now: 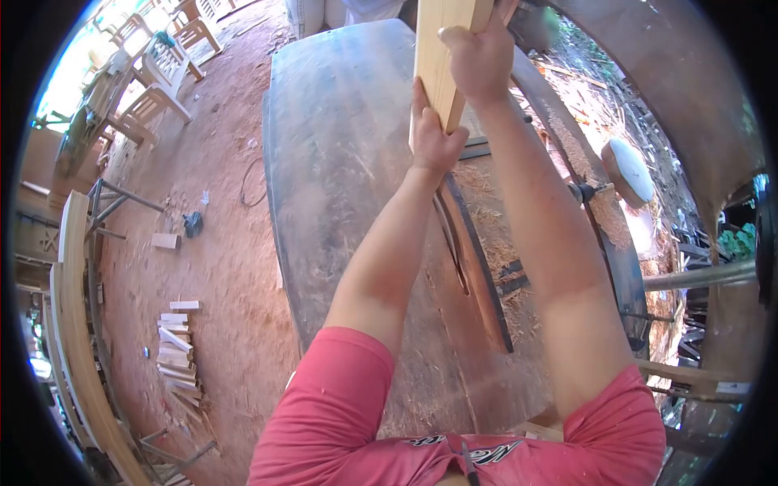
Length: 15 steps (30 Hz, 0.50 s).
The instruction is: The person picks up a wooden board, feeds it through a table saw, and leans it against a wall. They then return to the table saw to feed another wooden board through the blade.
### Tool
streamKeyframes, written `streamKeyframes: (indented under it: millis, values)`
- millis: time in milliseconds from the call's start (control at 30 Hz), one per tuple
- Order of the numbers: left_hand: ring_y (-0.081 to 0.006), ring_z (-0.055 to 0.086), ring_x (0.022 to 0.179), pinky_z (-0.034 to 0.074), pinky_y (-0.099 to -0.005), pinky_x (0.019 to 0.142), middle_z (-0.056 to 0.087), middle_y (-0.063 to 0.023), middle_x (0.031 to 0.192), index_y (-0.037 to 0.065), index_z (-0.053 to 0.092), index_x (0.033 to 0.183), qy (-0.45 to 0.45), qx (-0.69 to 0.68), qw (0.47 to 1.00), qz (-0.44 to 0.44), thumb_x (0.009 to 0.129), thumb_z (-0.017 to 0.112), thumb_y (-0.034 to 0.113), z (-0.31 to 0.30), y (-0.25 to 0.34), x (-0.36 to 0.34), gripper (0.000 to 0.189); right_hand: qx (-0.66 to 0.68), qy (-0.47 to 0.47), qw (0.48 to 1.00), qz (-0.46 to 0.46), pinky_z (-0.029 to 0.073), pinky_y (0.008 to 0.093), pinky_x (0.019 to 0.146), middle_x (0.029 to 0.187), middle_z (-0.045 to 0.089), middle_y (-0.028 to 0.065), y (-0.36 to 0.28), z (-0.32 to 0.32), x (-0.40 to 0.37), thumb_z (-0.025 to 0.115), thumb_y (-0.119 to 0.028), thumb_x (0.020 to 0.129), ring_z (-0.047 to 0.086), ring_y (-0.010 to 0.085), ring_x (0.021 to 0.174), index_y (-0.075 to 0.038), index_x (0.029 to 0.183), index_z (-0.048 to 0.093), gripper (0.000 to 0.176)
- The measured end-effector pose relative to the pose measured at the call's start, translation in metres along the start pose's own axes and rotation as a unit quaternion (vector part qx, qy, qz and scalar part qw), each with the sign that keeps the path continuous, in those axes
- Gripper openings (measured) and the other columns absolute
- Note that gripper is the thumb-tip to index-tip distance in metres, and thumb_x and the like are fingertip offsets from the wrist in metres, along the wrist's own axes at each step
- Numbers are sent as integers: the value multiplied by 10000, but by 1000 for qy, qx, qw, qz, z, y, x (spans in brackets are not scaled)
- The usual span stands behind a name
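Note:
Both my arms reach forward over a large worn worktable [340, 130]. A pale, squared wooden beam [438, 61] points away from me and runs out of the top of the view. My left hand [438, 144] is closed around the beam's near end, with one finger stretched along its side. Farther up, my right hand [484, 65] grips the beam's right side, its thumb on the top edge. The far end of the beam cannot be seen. Below my hands, a dark-edged wooden strip [474, 267] borders a slot in the table.
Wood shavings [486, 211] lie in the slot and along the right side. Small cut wood blocks [177, 356] are piled on the reddish dirt floor [235, 267] at left. Long planks [69, 324] stand at far left. Wooden chairs [154, 97] stand at the back left.

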<state>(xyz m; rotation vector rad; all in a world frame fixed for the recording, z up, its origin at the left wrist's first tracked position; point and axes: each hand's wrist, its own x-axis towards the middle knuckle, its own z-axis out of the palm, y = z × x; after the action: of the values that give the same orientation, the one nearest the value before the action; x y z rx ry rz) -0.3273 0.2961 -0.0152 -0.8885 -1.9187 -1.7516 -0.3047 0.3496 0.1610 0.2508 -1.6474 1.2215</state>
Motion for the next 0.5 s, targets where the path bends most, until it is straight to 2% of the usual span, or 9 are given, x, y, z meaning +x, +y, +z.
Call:
streamKeyframes:
  millis: [167, 233, 267, 300, 333, 367, 400, 467, 500]
  values:
    - [-487, 315, 1431, 329, -418, 1147, 218, -363, 1569, -215, 472, 1144, 12, 41, 998, 48, 737, 665, 139, 3, -42, 38, 573, 0, -37, 999, 12, 523, 330, 837, 1004, 696, 133, 36, 20, 25, 504, 19, 733, 676, 232, 947, 21, 1199, 615, 479]
    - [-514, 407, 1343, 392, -424, 1108, 247, -426, 1512, -178, 538, 1072, -60, 49, 997, -25, 724, 651, 160, -9, -41, 50, 498, 35, -6, 999, -16, 529, 353, 825, 985, 704, 151, 47, 32, 27, 506, 15, 743, 684, 266, 924, 12, 1202, 616, 472]
    - [-496, 479, 1290, 415, -419, 1081, 330, -425, 1469, -197, 473, 1248, -110, 69, 988, -79, 739, 641, 143, -21, -36, 56, 635, 40, -8, 999, -19, 529, 353, 825, 985, 704, 151, 49, 40, 28, 506, 15, 743, 684, 266, 924, 12, 1202, 616, 472]
    - [-496, 479, 1290, 415, -419, 1081, 330, -425, 1469, -197, 473, 1248, -107, 73, 989, -78, 739, 641, 143, -39, -31, 54, 635, -45, 11, 999, -9, 530, 365, 824, 990, 701, 170, 48, 48, 25, 506, 14, 751, 682, 295, 911, 10, 1205, 614, 467]
    - [-478, 509, 1268, 428, -417, 1066, 386, -408, 1440, -190, 384, 1343, -146, 47, 980, -129, 744, 637, 133, -56, -23, 56, 726, -129, 32, 991, -5, 530, 378, 824, 996, 698, 190, 44, 55, 25, 505, 14, 759, 679, 325, 899, 9, 1209, 612, 462]
    - [-461, 540, 1246, 440, -415, 1051, 441, -391, 1411, -183, 296, 1438, -185, 20, 966, -182, 749, 632, 123, -71, -14, 55, 826, -125, 33, 992, -11, 530, 378, 824, 996, 698, 190, 39, 62, 22, 505, 14, 759, 679, 325, 899, 9, 1209, 612, 462]
    - [-438, 544, 1255, 448, -411, 1039, 531, -350, 1343, -133, 148, 1524, -155, 72, 973, -156, 761, 636, 122, -85, -14, 43, 942, -155, 0, 987, 31, 531, 386, 815, 954, 697, 194, 32, 68, 13, 577, -47, 764, 682, 339, 878, 6, 1165, 613, 406]
    - [-429, 550, 1249, 454, -417, 1028, 552, -338, 1318, -92, 179, 1537, -130, 48, 986, -88, 759, 660, 127, -122, -2, 15, 941, -152, -28, 985, 81, 530, 416, 825, 926, 688, 222, 2, 86, -4, 649, -104, 761, 674, 395, 890, 0, 1139, 603, 395]
    - [-429, 566, 1226, 466, -421, 1008, 562, -335, 1302, -81, 172, 1542, -135, 58, 981, -123, 757, 671, 125, -146, 21, 0, 953, -120, -22, 988, 91, 528, 438, 842, 939, 679, 245, -22, 94, -18, 648, -102, 753, 664, 437, 923, -4, 1158, 593, 420]
